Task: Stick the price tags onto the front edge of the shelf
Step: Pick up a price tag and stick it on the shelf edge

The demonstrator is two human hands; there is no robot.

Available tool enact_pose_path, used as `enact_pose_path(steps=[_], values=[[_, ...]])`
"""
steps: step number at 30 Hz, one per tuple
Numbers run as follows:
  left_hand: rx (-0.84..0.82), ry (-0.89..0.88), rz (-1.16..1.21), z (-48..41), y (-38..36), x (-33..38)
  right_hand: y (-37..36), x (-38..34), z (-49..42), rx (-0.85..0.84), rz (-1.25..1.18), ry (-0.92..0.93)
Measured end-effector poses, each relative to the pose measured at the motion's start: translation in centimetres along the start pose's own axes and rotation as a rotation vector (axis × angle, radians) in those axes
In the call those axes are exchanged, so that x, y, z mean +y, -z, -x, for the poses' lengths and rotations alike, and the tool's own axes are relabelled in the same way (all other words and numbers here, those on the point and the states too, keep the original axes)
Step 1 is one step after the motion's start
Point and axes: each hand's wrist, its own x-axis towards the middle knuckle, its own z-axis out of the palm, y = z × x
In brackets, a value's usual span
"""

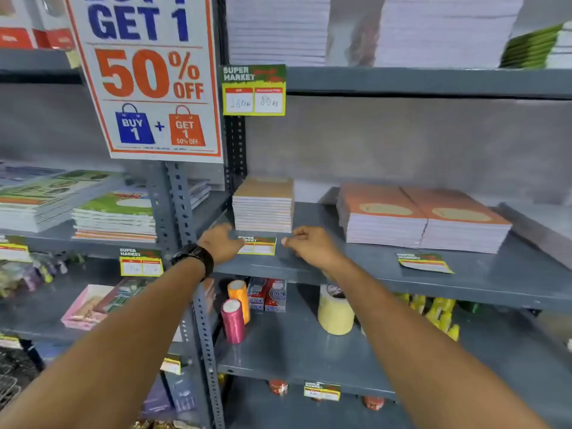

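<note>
The price tag [257, 245] lies on the shelf [464, 283], before the small notebook stack [263, 209]. Left hand [221, 243] pinches its left edge; right hand [309, 244] is curled closed, apparently pinching something small. The tag looks light and bendable, so it is best held by the edges.

The left hand [221, 243] covers the left edge of the price tag [257, 245], whose figures are too blurred to read. What the right hand [309, 246] pinches is too small to tell. The top edge crops the sale poster [148, 75].
</note>
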Motion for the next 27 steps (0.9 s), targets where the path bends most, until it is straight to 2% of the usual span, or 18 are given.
enact_pose_path(steps=[3,8,15,18,21,27], values=[[-0.041,0.043,-0.013,-1.6,-0.2,-0.4,-2.3,0.3,-2.4,0.001,-0.060,-0.044],[-0.007,0.098,0.048,-3.1,0.0,0.6,-4.5,0.1,-5.5,0.083,-0.199,-0.153],[-0.112,0.239,0.363,-4.7,0.2,-0.1,-4.8,-1.1,-5.9,0.082,-0.387,-0.235],[-0.158,0.285,0.580,-4.6,0.1,0.0,-4.6,-1.2,-5.9,0.035,-0.433,-0.262],[-0.204,0.247,0.739,-3.9,0.1,-0.6,-4.4,-1.7,-5.7,0.001,-0.344,-0.248],[-0.156,0.075,0.710,-1.2,0.2,-2.1,-4.9,-2.0,-3.2,-0.061,-0.270,-0.062]])
